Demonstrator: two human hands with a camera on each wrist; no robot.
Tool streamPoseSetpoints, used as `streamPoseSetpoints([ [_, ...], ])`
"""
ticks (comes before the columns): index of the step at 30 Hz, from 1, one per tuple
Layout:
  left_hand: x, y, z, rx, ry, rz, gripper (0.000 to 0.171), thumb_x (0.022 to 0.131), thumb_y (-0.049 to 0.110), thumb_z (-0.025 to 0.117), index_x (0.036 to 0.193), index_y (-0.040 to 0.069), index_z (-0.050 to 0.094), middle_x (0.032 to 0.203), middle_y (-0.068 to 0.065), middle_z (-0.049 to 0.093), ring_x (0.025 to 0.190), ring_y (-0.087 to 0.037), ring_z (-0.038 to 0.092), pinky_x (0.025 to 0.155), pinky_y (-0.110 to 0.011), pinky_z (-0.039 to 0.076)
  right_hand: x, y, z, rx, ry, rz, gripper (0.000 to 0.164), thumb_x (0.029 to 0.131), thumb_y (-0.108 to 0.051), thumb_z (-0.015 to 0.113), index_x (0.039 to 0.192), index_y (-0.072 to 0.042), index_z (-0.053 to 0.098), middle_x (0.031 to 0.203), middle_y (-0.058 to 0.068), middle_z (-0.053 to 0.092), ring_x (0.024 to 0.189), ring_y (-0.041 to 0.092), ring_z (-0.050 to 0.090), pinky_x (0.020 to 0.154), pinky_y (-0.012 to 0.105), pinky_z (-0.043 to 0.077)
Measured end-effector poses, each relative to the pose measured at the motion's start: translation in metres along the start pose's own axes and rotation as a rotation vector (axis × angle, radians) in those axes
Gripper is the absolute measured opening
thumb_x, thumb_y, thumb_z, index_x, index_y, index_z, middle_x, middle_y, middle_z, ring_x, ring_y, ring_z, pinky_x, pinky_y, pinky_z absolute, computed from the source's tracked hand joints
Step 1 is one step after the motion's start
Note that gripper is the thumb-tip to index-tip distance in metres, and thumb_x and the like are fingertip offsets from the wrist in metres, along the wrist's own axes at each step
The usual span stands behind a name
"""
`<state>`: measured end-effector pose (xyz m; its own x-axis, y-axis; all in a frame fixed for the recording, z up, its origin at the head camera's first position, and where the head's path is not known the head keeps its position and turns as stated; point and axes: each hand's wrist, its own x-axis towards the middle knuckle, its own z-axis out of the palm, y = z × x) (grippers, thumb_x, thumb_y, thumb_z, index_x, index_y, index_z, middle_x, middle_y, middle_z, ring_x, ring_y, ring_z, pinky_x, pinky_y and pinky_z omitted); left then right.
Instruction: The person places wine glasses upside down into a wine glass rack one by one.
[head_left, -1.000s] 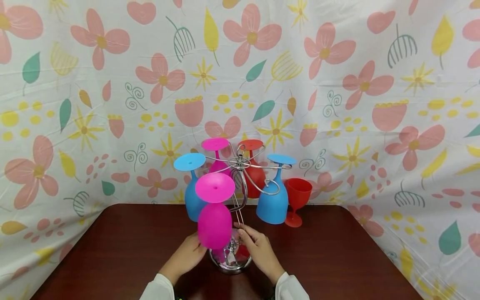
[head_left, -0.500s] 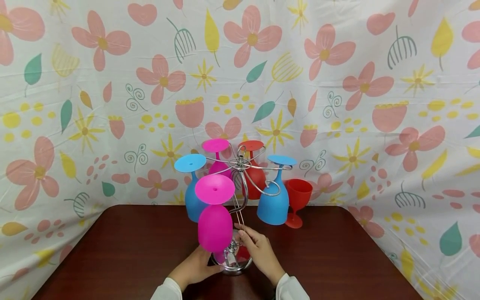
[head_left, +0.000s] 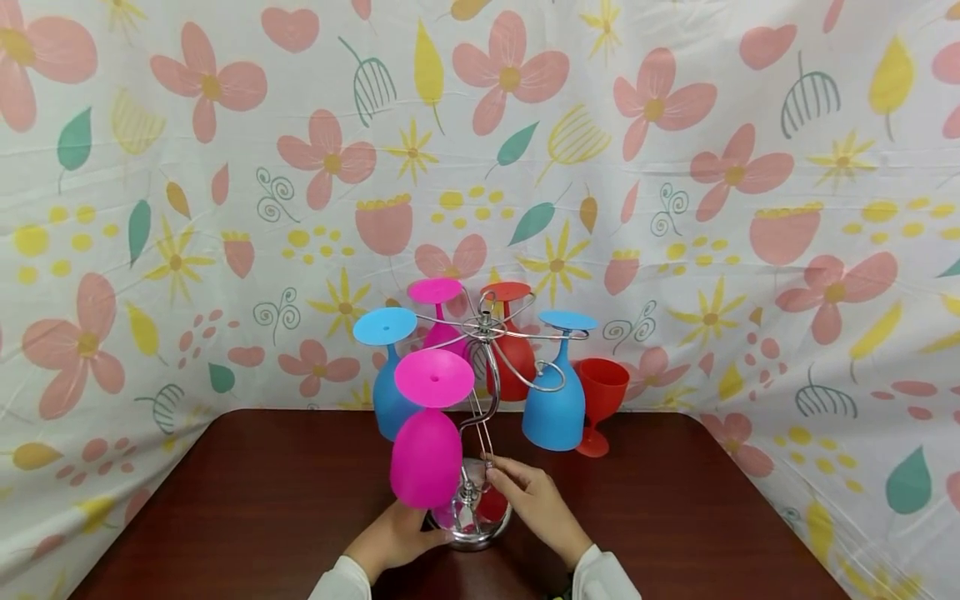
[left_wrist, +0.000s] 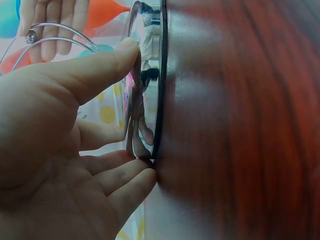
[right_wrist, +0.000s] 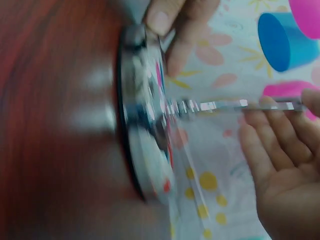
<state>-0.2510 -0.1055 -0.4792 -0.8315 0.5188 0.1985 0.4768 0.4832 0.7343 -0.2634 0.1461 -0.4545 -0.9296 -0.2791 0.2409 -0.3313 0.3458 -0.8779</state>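
A chrome wine glass rack (head_left: 486,392) stands on the table, bearing several upside-down plastic goblets. A bright pink goblet (head_left: 427,458) hangs nearest me; blue goblets hang at the left (head_left: 386,327) and right (head_left: 555,408). Another pink goblet (head_left: 435,291) and a red goblet (head_left: 510,367) hang behind. My left hand (head_left: 397,537) grips the rim of the round, mirror-like base (left_wrist: 150,75), thumb on top and fingers at its side. My right hand (head_left: 540,508) pinches the rack's thin wire frame just above the base, with several fingers (right_wrist: 280,135) behind it.
A loose red goblet (head_left: 602,392) stands upright at the table's back right, partly behind the right blue goblet. The dark wooden table (head_left: 262,500) ends at a floral cloth (head_left: 675,167) hanging behind it.
My left hand has come round from behind the front pink goblet to the base's rim. The front pink goblet's bowl has swung slightly left. My right hand stays on the wire frame.
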Motion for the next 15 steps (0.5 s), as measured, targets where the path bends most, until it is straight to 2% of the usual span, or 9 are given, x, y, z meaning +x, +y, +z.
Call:
streamPoseSetpoints([
  [3, 0.002, -0.001, 0.003, -0.014, -0.008, 0.004, 0.037, 0.092, 0.019, 0.075, 0.122, 0.008, 0.056, 0.110, -0.005, 0.065, 0.105, -0.024, 0.063, 0.099, -0.041, 0.050, -0.005, 0.007, -0.022, -0.140, -0.020, 0.003, 0.046, 0.099, -0.043, 0.063, 0.138, -0.017, 0.064, 0.131, 0.002, 0.071, 0.129, 0.024, 0.063, 0.099, 0.027, 0.055],
  [6, 0.003, -0.002, 0.004, -0.015, -0.015, 0.010, 0.033, 0.092, 0.019, 0.075, 0.118, 0.008, 0.057, 0.107, -0.005, 0.065, 0.102, -0.022, 0.064, 0.096, -0.039, 0.051, -0.010, 0.012, -0.050, -0.267, 0.005, 0.014, 0.040, 0.100, -0.035, 0.064, 0.134, -0.015, 0.067, 0.122, 0.001, 0.075, 0.119, 0.022, 0.069, 0.092, 0.026, 0.058],
  [9, 0.002, -0.001, 0.003, -0.003, -0.022, -0.008, 0.036, 0.092, 0.021, 0.075, 0.120, 0.009, 0.056, 0.109, -0.003, 0.064, 0.105, -0.023, 0.063, 0.099, -0.043, 0.050, -0.013, 0.013, -0.080, -0.407, 0.123, 0.002, 0.029, 0.098, -0.021, 0.067, 0.125, -0.011, 0.072, 0.116, 0.003, 0.077, 0.110, 0.022, 0.072, 0.087, 0.029, 0.060],
  [11, 0.001, 0.001, 0.001, 0.001, -0.024, -0.016, 0.040, 0.092, 0.021, 0.075, 0.124, 0.009, 0.055, 0.113, -0.004, 0.063, 0.109, -0.025, 0.063, 0.102, -0.047, 0.049, -0.012, 0.011, -0.100, -0.507, 0.238, -0.034, 0.027, 0.095, -0.014, 0.070, 0.121, -0.010, 0.074, 0.112, 0.005, 0.077, 0.102, 0.022, 0.072, 0.083, 0.032, 0.060],
  [15, -0.001, 0.001, -0.001, 0.007, -0.022, -0.028, 0.042, 0.092, 0.022, 0.075, 0.127, 0.010, 0.054, 0.116, -0.005, 0.064, 0.112, -0.027, 0.063, 0.102, -0.048, 0.049, -0.001, 0.002, -0.133, -0.667, 0.434, -0.110, 0.036, 0.094, -0.017, 0.071, 0.127, -0.003, 0.069, 0.107, 0.013, 0.072, 0.097, 0.029, 0.066, 0.083, 0.046, 0.058],
])
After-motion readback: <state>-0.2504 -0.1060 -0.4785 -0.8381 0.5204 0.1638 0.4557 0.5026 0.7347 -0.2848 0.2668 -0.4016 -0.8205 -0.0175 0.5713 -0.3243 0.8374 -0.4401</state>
